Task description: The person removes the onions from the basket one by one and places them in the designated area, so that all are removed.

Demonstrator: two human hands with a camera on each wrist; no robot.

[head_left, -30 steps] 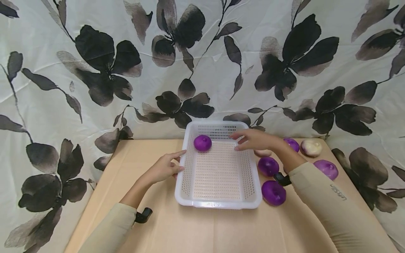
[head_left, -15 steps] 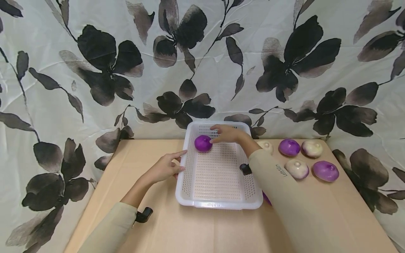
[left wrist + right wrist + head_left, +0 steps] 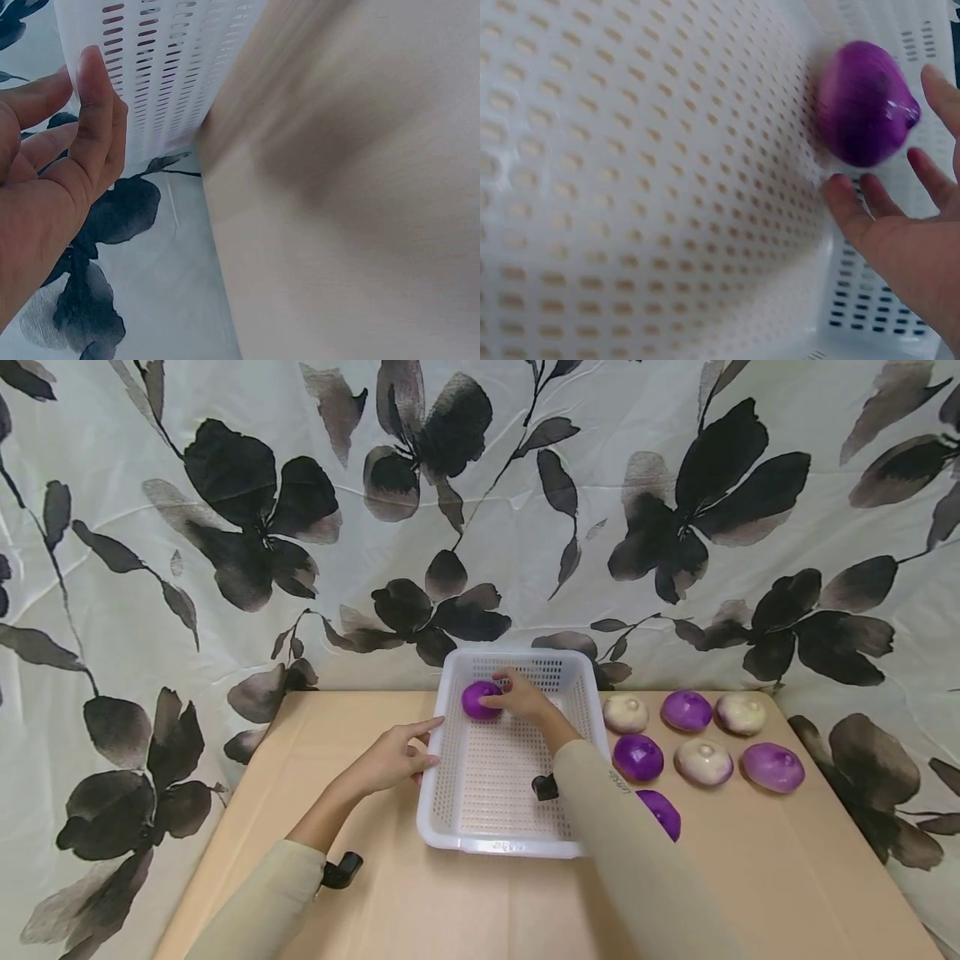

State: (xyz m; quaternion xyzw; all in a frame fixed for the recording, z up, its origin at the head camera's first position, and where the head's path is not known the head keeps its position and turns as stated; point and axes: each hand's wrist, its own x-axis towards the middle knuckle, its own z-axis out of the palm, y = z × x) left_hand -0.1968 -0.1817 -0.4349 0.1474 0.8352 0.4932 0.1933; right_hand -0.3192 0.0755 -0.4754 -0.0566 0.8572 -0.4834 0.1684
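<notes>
A shiny purple onion (image 3: 481,701) lies in the far left corner of a white perforated plastic basket (image 3: 506,846). My right hand (image 3: 522,699) reaches into the basket from the right. In the right wrist view, its spread fingers stand around the near side of the onion (image 3: 866,105), with gaps between the fingertips and its skin. My left hand (image 3: 393,755) holds the basket's left side, index finger and thumb at the rim. The left wrist view shows fingers (image 3: 97,97) against the basket's slotted outer wall (image 3: 169,67).
To the basket's right, several more onions lie on the wooden table (image 3: 360,902), some purple (image 3: 637,757) and some whitish (image 3: 703,762). My right sleeve (image 3: 637,860) partly covers one purple onion (image 3: 662,814). A floral cloth (image 3: 555,527) hangs behind the table.
My right hand has moved left from the basket's right rim into the basket, up to the purple onion. The left hand stays at the left rim.
</notes>
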